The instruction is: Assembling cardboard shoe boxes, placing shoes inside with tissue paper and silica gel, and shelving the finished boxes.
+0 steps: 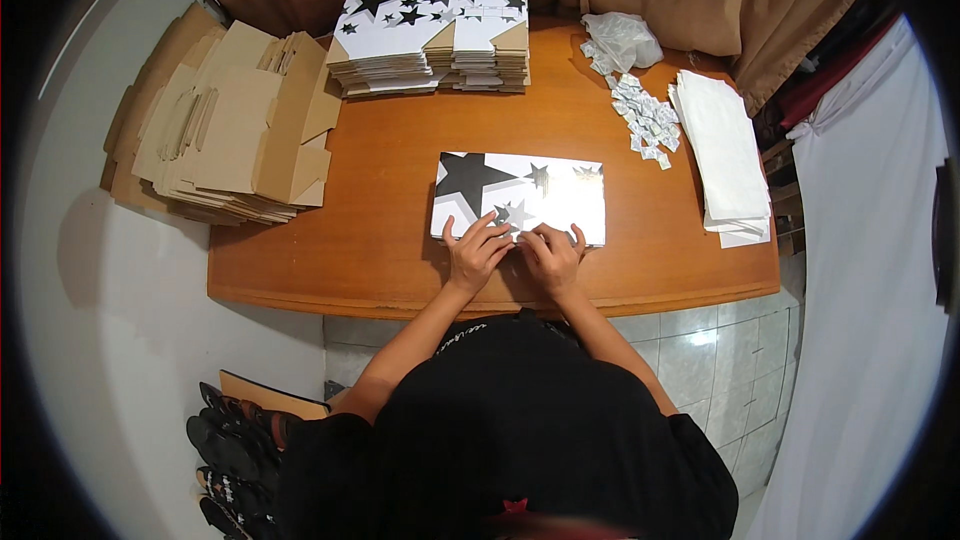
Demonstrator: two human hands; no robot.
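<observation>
A closed cardboard box (566,183), white with black and grey stars, lies lengthwise before me near the table's front edge. My left hand (477,252) is at the middle of its near edge, fingertips bent over the lid and the little finger lifted away to the left. Close beside it, my right hand (552,258) has its fingers curled at the same edge, the little finger sticking out to the right. The fingertips of both hands nearly meet there, closed on the box's front edge. My thumbs are mostly hidden, and any small thing between the fingertips cannot be made out.
Flat star-printed boxes (385,43) are stacked at the back of the wooden table (380,200). Unfolded brown cardboard (235,105) is piled at the left. On the right are small whitish packets (645,112), a clear plastic bag (622,40) and white sheets (722,150). Sandals (225,450) stand lower left.
</observation>
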